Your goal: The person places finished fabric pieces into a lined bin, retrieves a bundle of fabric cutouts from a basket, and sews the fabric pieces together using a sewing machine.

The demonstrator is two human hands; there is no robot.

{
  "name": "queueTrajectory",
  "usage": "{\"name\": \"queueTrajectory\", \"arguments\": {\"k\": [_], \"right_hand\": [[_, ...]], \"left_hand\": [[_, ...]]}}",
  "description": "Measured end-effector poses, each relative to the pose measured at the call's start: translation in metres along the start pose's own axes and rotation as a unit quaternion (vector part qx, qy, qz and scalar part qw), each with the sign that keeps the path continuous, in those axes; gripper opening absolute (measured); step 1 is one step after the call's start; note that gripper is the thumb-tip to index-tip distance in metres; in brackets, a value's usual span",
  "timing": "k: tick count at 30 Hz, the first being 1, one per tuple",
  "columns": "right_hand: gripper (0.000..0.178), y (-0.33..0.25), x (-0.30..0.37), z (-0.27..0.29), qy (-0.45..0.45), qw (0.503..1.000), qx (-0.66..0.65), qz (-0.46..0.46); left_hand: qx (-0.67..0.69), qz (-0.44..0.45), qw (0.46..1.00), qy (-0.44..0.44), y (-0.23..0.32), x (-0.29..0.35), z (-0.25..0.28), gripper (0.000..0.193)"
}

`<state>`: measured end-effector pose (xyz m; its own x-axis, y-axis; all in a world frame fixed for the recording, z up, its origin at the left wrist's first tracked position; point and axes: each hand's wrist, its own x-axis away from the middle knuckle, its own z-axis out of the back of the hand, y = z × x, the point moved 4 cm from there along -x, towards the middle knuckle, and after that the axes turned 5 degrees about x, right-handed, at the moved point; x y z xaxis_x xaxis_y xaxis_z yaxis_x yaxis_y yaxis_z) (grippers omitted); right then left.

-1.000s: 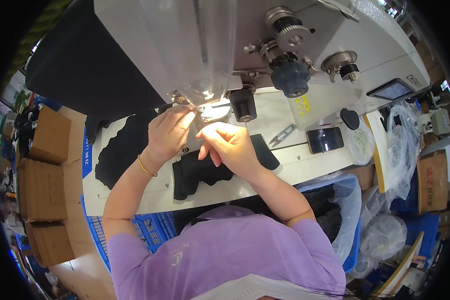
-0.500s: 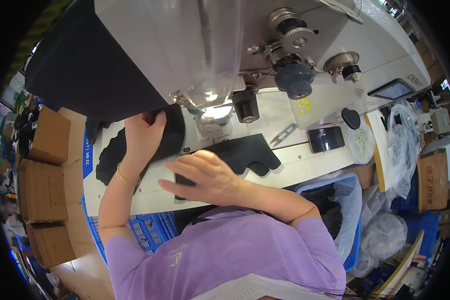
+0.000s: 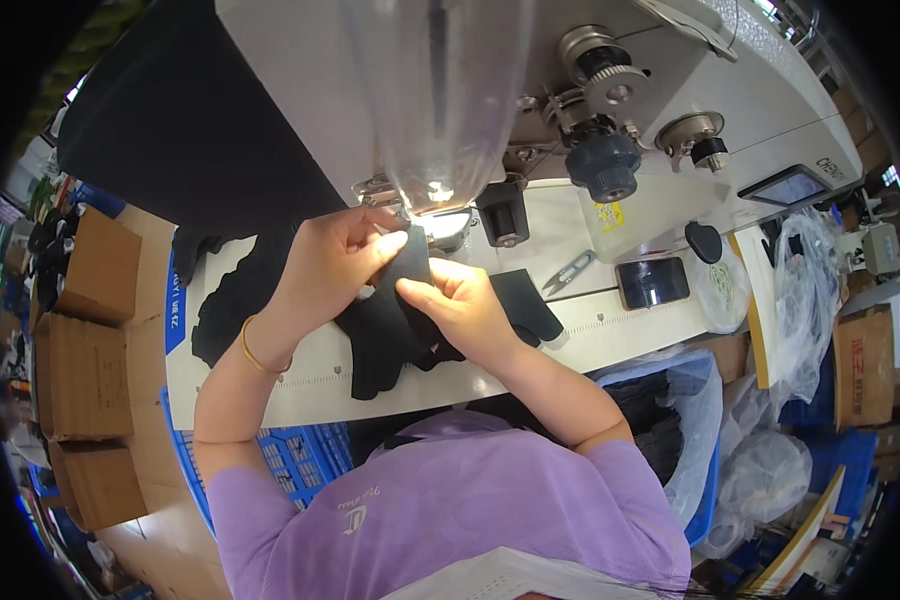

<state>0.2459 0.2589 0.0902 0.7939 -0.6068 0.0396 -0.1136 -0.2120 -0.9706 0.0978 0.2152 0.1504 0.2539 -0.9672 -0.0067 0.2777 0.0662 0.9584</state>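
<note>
A black fabric piece (image 3: 408, 258) is pinched between both my hands, just in front of the lit needle area of a sewing machine (image 3: 300, 90). My left hand (image 3: 342, 258) grips its upper left side, thumb on top. Lower down on the right side, my right hand (image 3: 462, 305) holds it with thumb and bent fingers. Below the hands more black fabric (image 3: 378, 345) hangs over the white table (image 3: 300, 385); whether it is the same piece I cannot tell. Another black cut piece (image 3: 532, 305) lies flat, partly behind my right hand. Left of my left wrist spreads a black fabric pile (image 3: 238, 300).
Small thread snips (image 3: 570, 272), a phone (image 3: 652, 283) and a clear bag (image 3: 720, 290) lie right on the table. A blue basket (image 3: 708, 500) lined with plastic holds black pieces by my right elbow. Another blue basket (image 3: 300, 460) sits lower left, near cardboard boxes (image 3: 88, 380).
My left hand has come right from the fabric pile toward the needle area. My right hand has moved up and right from above the flat piece. Both now grip black fabric.
</note>
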Motion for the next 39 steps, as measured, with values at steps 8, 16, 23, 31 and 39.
{"name": "queueTrajectory", "arguments": {"k": [8, 16, 23, 31, 39], "right_hand": [[0.020, -0.004, -0.012, 0.001, 0.020, 1.000, -0.010, -0.007], [0.022, -0.005, -0.007, 0.002, 0.019, 0.999, -0.023, 0.012], [0.025, -0.010, 0.032, 0.010, 0.060, 0.994, 0.088, 0.036], [0.025, -0.018, 0.011, 0.011, 0.046, 0.993, 0.095, 0.059], [0.023, -0.014, -0.005, 0.010, 0.045, 0.995, 0.048, 0.075]], "left_hand": [[0.066, 0.031, 0.994, 0.079, -0.013, -0.008, 0.005, 0.022], [-0.017, -0.024, 0.995, 0.100, -0.016, -0.006, 0.006, 0.023], [-0.441, -0.467, 0.760, 0.095, -0.001, 0.066, -0.024, 0.040], [-0.484, -0.514, 0.691, 0.151, -0.009, 0.054, -0.027, 0.038], [-0.490, -0.498, 0.697, 0.163, -0.004, 0.026, -0.008, 0.039]]}}
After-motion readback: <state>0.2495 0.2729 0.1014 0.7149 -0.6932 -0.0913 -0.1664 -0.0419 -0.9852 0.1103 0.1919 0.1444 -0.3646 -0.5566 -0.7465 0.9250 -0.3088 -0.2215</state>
